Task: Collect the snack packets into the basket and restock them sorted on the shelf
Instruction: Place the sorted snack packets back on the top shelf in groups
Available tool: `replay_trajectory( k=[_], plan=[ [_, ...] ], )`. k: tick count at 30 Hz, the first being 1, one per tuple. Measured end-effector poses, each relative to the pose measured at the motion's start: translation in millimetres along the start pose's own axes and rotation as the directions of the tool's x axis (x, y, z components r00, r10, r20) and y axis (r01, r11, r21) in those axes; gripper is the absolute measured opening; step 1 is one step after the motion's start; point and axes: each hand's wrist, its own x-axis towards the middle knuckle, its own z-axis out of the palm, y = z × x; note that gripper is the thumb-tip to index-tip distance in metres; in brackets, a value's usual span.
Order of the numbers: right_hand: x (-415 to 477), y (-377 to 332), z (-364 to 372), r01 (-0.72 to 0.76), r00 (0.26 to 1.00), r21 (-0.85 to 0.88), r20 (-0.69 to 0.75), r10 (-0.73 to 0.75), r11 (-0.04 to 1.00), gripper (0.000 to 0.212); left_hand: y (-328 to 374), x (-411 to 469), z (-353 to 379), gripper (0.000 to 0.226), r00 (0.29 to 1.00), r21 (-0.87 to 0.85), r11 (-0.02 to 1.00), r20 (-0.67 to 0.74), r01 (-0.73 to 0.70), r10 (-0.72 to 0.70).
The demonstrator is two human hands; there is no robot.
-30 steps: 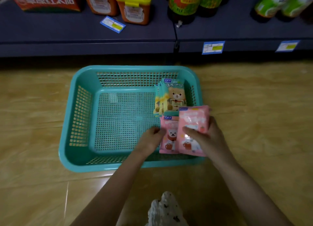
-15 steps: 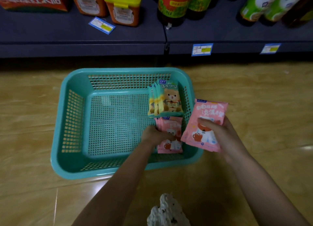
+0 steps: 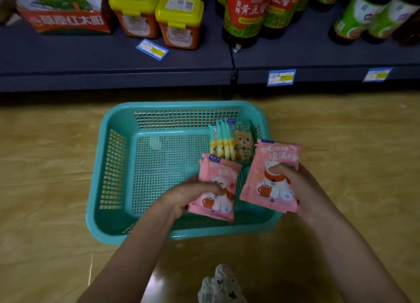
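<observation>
A teal plastic basket (image 3: pixel 113 173) stands on the floor before a dark shelf (image 3: pixel 113 59). Several green and yellow bear snack packets (image 3: pixel 236 143) stand on edge in its far right corner. My left hand (image 3: pixel 193 196) grips a small stack of pink bear packets (image 3: pixel 218 184), lifted above the basket's right side. My right hand (image 3: pixel 295 182) holds another pink packet (image 3: pixel 270 177) over the basket's right rim, thumb on its front.
The shelf holds a red carton (image 3: pixel 66 18), yellow-lidded tubs (image 3: pixel 179 20), and red and green bottles (image 3: pixel 247 9). Price tags (image 3: pixel 281 77) hang on the shelf edge, one (image 3: pixel 152 49) lies loose on it. Wooden floor surrounds the basket; a white speckled object (image 3: pixel 220 284) sits near me.
My right hand lifted one pink packet out to the right. My left hand took hold of the remaining pink stack and raised it off the basket floor. The view moved closer to the shelf.
</observation>
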Motion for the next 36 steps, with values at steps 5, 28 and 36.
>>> replay_trajectory(
  k=[5,28,36],
  plan=[
    [-50.4,-49.5,22.8,0.02,0.999,0.027,0.049,-0.021,0.999,0.025,41.2,-94.7,-14.5,0.049,0.98,-0.117,0.978,-0.116,-0.174,0.16],
    [-612.7,-594.2,124.3,0.453,0.81,0.084,0.378,-0.449,0.888,0.018,417.6,-834.1,30.1,0.033,0.643,0.069,0.769,-0.504,-0.636,0.577],
    [-686.4,-630.1,194.9,0.528,0.73,0.085,0.464,-0.503,0.845,0.011,408.8,-949.7,-13.6,0.036,0.568,0.076,0.726,-0.569,-0.683,0.594]
  ],
)
